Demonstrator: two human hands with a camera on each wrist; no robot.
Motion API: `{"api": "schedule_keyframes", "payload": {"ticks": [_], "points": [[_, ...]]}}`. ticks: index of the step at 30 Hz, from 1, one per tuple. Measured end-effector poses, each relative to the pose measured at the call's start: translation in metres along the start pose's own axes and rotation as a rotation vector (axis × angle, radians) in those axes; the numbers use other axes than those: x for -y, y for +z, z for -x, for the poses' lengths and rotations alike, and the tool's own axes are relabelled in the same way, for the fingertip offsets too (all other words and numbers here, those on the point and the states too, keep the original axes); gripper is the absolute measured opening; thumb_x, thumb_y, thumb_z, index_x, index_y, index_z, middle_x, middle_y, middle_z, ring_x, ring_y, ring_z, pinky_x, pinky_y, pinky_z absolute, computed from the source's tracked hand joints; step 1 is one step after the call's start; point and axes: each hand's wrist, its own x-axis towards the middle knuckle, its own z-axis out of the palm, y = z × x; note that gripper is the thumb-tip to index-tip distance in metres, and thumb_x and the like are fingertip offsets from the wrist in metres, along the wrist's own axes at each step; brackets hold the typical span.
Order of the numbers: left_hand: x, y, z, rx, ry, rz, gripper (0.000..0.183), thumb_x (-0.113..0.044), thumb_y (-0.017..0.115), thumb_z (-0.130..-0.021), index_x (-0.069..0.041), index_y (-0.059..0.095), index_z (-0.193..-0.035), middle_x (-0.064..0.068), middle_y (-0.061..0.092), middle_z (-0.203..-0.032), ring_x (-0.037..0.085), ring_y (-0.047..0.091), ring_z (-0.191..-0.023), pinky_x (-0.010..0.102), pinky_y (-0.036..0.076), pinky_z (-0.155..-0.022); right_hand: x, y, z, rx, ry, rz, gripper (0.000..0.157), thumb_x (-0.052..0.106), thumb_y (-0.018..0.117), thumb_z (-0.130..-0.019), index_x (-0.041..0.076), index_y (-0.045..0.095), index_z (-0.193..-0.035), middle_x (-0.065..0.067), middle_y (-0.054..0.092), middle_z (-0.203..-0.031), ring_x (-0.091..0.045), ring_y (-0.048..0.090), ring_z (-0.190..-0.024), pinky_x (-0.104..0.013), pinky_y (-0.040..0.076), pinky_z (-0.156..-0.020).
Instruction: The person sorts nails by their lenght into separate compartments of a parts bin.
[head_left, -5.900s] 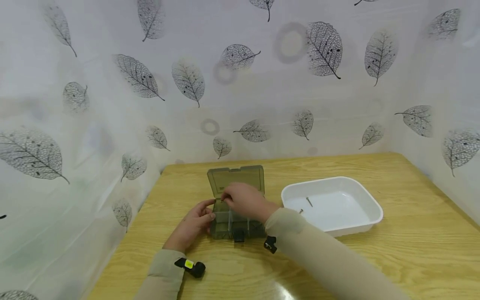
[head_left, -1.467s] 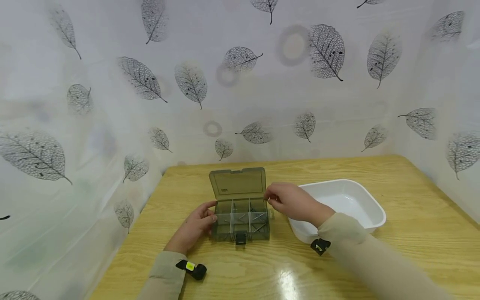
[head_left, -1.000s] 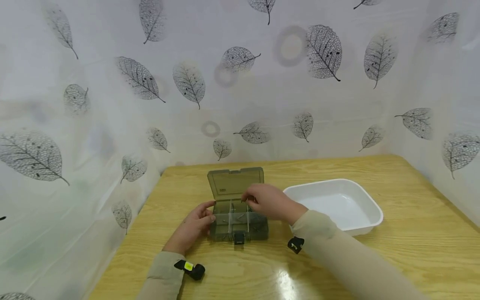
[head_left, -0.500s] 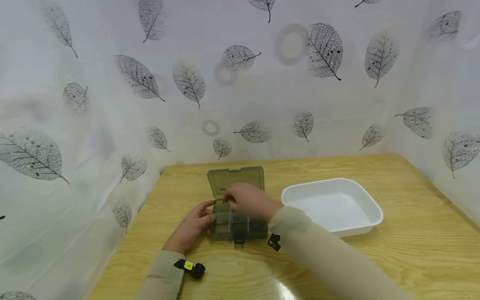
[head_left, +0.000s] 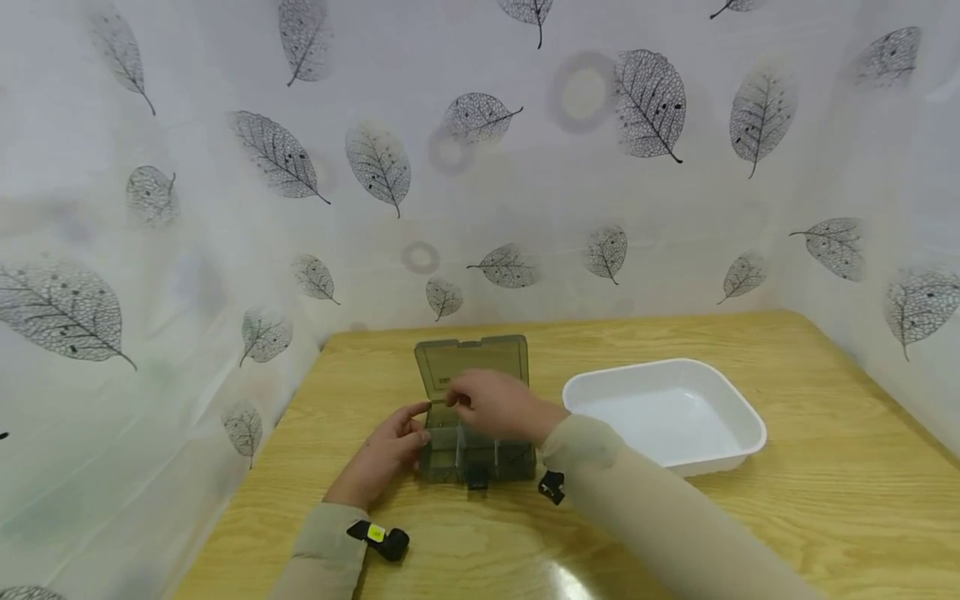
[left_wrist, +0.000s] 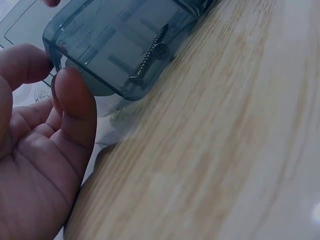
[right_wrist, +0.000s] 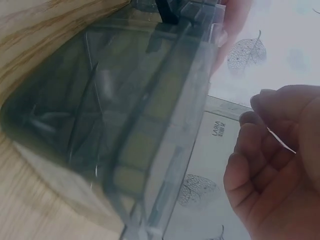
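Note:
A smoky-grey plastic compartment box (head_left: pixel 441 460) stands on the table, its lid (head_left: pixel 442 360) raised at the back. My left hand (head_left: pixel 386 454) pinches the box's left side between thumb and fingers; the left wrist view shows the thumb pressed to the corner. Through the clear wall there, a screw (left_wrist: pixel 149 56) leans inside a compartment, with another screw's head beside it. My right hand (head_left: pixel 498 406) is above the back-left compartment, hiding the back-middle and back-right ones. Its fingers (right_wrist: pixel 240 172) are loosely curled, with nothing seen between them in the right wrist view.
A white shallow tray (head_left: pixel 675 454) sits to the right of the box, partly behind the right forearm. The wooden table (head_left: pixel 450 554) meets a leaf-printed curtain (head_left: pixel 525 200) at the back and sides.
The two screws in the tray 5.9 s ago are gone from it. My right hand went from the box's right edge leftward over the back-left compartment; its fingers have loosened. The left hand stays.

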Motion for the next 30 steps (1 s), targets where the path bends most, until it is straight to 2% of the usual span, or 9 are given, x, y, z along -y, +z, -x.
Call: {"api": "schedule_keyframes", "payload": {"ticks": [5, 15, 21, 28, 30], "points": [[0.0, 0.001, -0.002, -0.013, 0.0, -0.002, 0.056, -0.015, 0.059, -0.102, -0.011, 0.038, -0.154, 0.014, 0.053, -0.105, 0.023, 0.053, -0.077, 0.037, 0.053, -0.067, -0.004, -0.011, 0.014, -0.017, 0.008, -0.005, 0.018, 0.02, 0.063, -0.099, 0.016, 0.073, -0.113, 0.008, 0.065, -0.101, -0.008, 0.06, -0.09, -0.032, 0.052, -0.079], [0.001, 0.001, -0.002, -0.017, 0.003, -0.005, 0.057, -0.012, 0.057, -0.102, -0.008, 0.036, -0.155, 0.014, 0.053, -0.105, 0.023, 0.053, -0.075, 0.037, 0.054, -0.065, -0.019, -0.033, 0.054, -0.019, 0.071, 0.006, 0.019, 0.025, 0.065, -0.099, 0.019, 0.071, -0.116, 0.008, 0.062, -0.107, -0.012, 0.061, -0.099, -0.035, 0.052, -0.086], [-0.001, 0.003, 0.001, -0.02, -0.002, -0.002, 0.056, -0.013, 0.056, -0.103, -0.007, 0.035, -0.155, 0.015, 0.053, -0.106, 0.021, 0.051, -0.073, 0.036, 0.053, -0.065, -0.039, -0.042, 0.084, -0.05, 0.084, -0.011, 0.025, 0.025, 0.068, -0.098, 0.019, 0.07, -0.121, 0.004, 0.063, -0.108, -0.012, 0.061, -0.089, -0.036, 0.052, -0.078], [-0.001, 0.004, 0.001, -0.025, -0.023, 0.009, 0.056, -0.014, 0.056, -0.104, -0.01, 0.035, -0.155, 0.014, 0.052, -0.106, 0.021, 0.051, -0.073, 0.037, 0.052, -0.066, -0.071, -0.044, 0.116, -0.062, 0.122, -0.025, 0.024, 0.021, 0.067, -0.097, 0.017, 0.07, -0.12, 0.003, 0.062, -0.108, -0.011, 0.06, -0.091, -0.035, 0.051, -0.077], [-0.001, 0.004, 0.001, -0.034, -0.025, 0.015, 0.056, -0.014, 0.057, -0.104, -0.011, 0.036, -0.155, 0.014, 0.052, -0.105, 0.022, 0.05, -0.074, 0.037, 0.052, -0.066, -0.08, -0.043, 0.123, -0.061, 0.124, -0.022, 0.024, 0.018, 0.067, -0.095, 0.016, 0.07, -0.119, 0.002, 0.062, -0.107, -0.011, 0.059, -0.086, -0.035, 0.051, -0.075]]}}
